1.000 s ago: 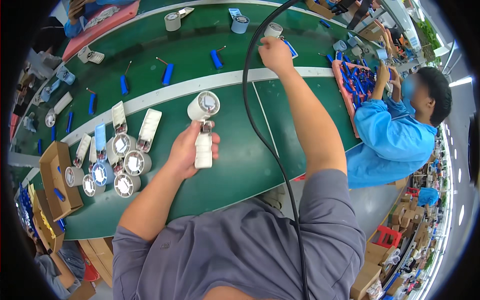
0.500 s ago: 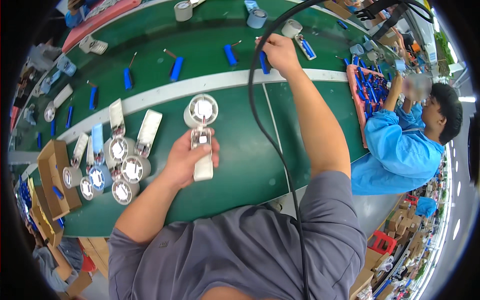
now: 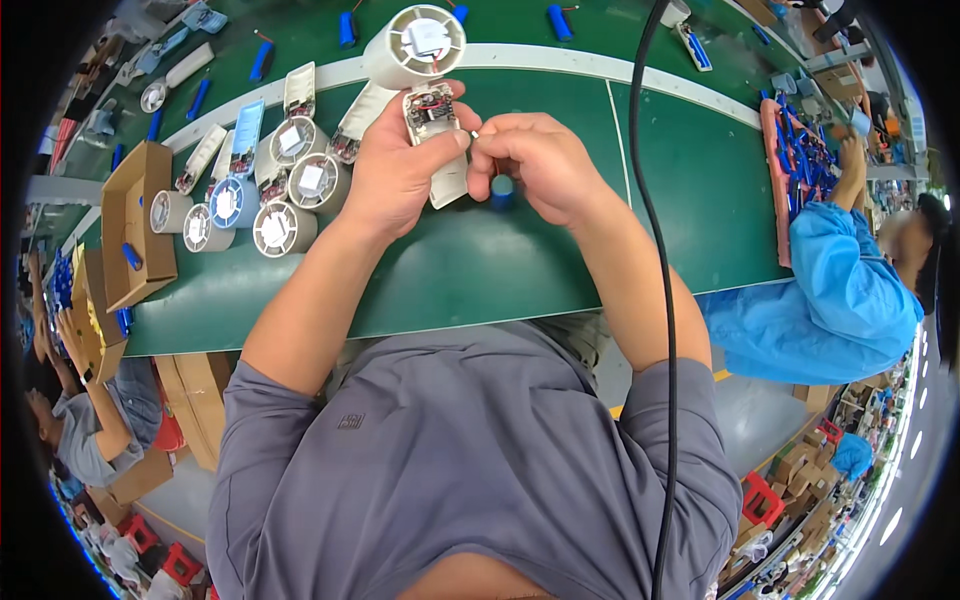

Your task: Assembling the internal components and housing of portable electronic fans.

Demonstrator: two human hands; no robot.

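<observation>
My left hand (image 3: pixel 395 165) is closed round a white handheld fan (image 3: pixel 388 58) whose handle lies open, with a circuit board and thin wires bare inside. The round fan head points away from me. At the handle's right side, my right hand (image 3: pixel 545 165) pinches the small white plug end of a lead. From that lead a blue cylindrical battery (image 3: pixel 502 194) hangs below the fingers. Plug and board are close together; whether they touch I cannot tell. To the left stand several similar open fans, among them a blue one (image 3: pixel 234 202) and a white one (image 3: pixel 285 230).
An open cardboard box (image 3: pixel 150 225) stands at the left. Loose batteries (image 3: pixel 262 60) lie along the far green belt. A pink tray (image 3: pixel 780 200) full of batteries is at the right, beside a co-worker's blue sleeve (image 3: pixel 850 270). A black cable (image 3: pixel 668 320) hangs across the view.
My right hand has come back from the far belt with a blue battery and is now beside the fan. The view has shifted, and the fan now sits higher in it.
</observation>
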